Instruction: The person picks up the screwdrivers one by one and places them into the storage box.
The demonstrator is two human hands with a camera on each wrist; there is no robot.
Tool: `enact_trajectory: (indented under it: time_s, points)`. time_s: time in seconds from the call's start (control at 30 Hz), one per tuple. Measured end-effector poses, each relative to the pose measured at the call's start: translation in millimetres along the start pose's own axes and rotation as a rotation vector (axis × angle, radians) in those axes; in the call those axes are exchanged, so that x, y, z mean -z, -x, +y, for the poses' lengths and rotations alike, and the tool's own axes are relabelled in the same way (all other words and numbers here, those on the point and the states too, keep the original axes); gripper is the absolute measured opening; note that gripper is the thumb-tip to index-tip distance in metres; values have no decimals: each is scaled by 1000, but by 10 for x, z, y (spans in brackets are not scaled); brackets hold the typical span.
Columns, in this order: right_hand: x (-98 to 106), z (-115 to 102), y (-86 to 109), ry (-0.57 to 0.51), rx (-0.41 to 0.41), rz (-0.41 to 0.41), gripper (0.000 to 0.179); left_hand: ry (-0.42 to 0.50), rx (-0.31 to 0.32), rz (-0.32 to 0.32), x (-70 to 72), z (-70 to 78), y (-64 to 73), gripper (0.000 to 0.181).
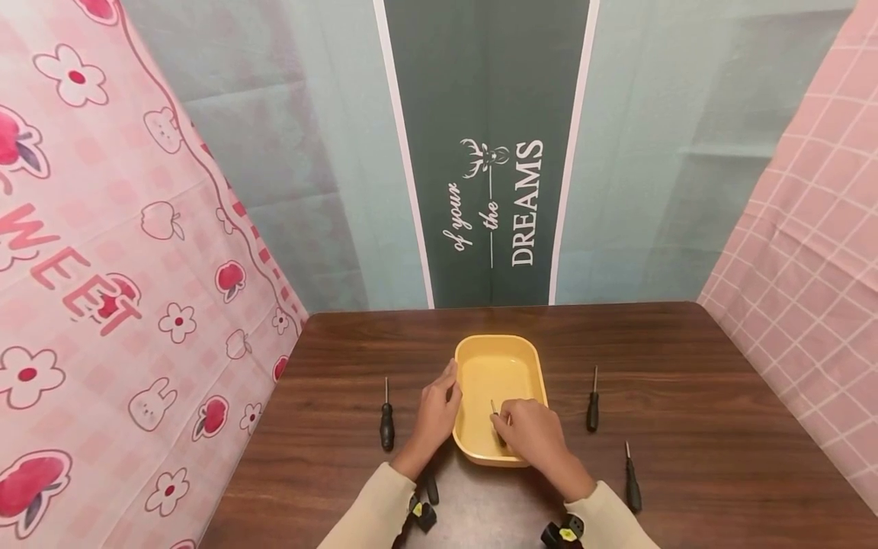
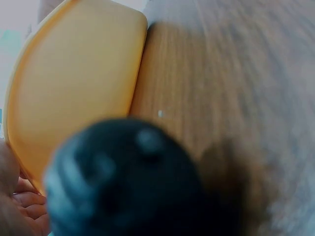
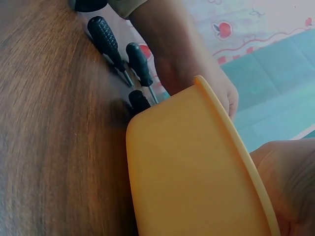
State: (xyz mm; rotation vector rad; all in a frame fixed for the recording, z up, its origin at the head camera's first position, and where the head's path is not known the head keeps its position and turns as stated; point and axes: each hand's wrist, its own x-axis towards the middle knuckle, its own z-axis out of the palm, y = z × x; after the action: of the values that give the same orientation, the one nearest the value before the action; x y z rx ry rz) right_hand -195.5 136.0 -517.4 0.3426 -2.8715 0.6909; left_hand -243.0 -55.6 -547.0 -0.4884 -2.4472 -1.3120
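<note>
A yellow plastic tub [image 1: 488,347] stands on the wooden table in front of the person. At its left side, the left hand [image 1: 437,408] holds the wall near the rim, and its curled fingers [image 2: 30,211] show against the outside in the left wrist view. Over the tub, the right hand [image 1: 533,431] grips a small screwdriver [image 1: 494,409] by the dark handle, its thin metal shaft pointing away from the person. The right wrist view shows the tub's outer wall [image 3: 189,167], which hides most of the right hand [image 3: 290,182].
One black-handled screwdriver [image 1: 387,427] lies left of the tub. Another black handle [image 1: 430,488] sits beside the left wrist. To the right lie two more screwdrivers, a farther one [image 1: 593,412] and a nearer one [image 1: 632,488]. Patterned cloths hang around the table [image 1: 329,366].
</note>
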Motion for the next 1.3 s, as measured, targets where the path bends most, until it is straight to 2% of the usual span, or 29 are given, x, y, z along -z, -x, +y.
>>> enact_trajectory:
  time_s: [0.33,0.53,0.8,1.3]
  points:
    - [19,23,6,-59,6,50,31,7,16,-3,-3,1,-4,40]
    - [35,58,26,-100,18,79,33,22,22,2,-10,-3,7,41]
    - [132,79,55,-84,46,184,32,25,18,10,-19,-6,6,41]
    - [268,94,105,-82,13,187,30,23,14,-1,-17,-18,-4,42]
